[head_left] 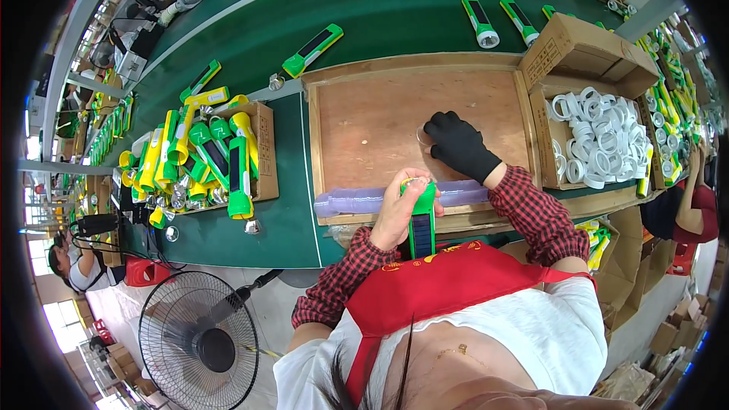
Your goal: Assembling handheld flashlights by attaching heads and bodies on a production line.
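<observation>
My left hand [402, 209], bare, is wrapped round a green flashlight [422, 231] with a dark panel on its side. The flashlight's head points away from me, and the thumb lies over its end. On my right hand [457, 144] is a black glove. Its fingertips are closed at the edge of a thin clear disc [421, 135], just above the wooden board [364, 140]; most of the disc is hard to make out. Behind the flashlight, a translucent purple ribbed roll [349, 202] lies along the board's near side.
To the left, a carton [266, 152] overflows with green and yellow flashlights. White rings [600, 137] fill an open cardboard box [539, 125] at right. Several flashlights lie on the green belt [395, 15] beyond the raised wooden rim. A black fan [201, 342] stands at lower left. Other people work nearby.
</observation>
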Demonstrator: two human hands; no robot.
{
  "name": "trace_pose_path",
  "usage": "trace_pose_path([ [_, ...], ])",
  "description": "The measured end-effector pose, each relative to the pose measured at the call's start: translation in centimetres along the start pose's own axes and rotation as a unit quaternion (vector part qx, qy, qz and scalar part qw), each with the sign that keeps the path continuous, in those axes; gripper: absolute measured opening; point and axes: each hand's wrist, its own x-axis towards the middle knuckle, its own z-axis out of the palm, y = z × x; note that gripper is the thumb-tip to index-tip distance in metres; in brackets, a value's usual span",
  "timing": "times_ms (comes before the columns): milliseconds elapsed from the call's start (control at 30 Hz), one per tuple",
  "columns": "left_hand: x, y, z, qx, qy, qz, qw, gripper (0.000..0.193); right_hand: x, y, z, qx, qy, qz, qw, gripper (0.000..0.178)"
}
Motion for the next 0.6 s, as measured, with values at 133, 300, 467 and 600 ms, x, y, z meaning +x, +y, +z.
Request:
trace_pose_path([
  [133,-0.6,0.2,0.2,0.011,-0.013,0.011,1.0,0.032,-0.4,0.8,2.2,-0.113,-0.007,-0.021,0.993,0.023],
  [300,-0.9,0.6,0.4,0.008,-0.008,-0.025,1.0,0.035,-0.8,0.3,0.3,-0.162,0.043,-0.005,0.986,0.022],
  [467,-0.4,0.0,0.4,0.013,-0.008,-0.015,1.0,0.042,-3.8,-3.4,-6.3,0.12,0.168,-0.036,0.978,0.024],
  [600,0.0,-0.2,1.4,0.046,-0.037,-0.016,0.998,0.047,-6.6,-5.5,-6.7,0.159,0.096,-0.082,0.979,0.028],
])
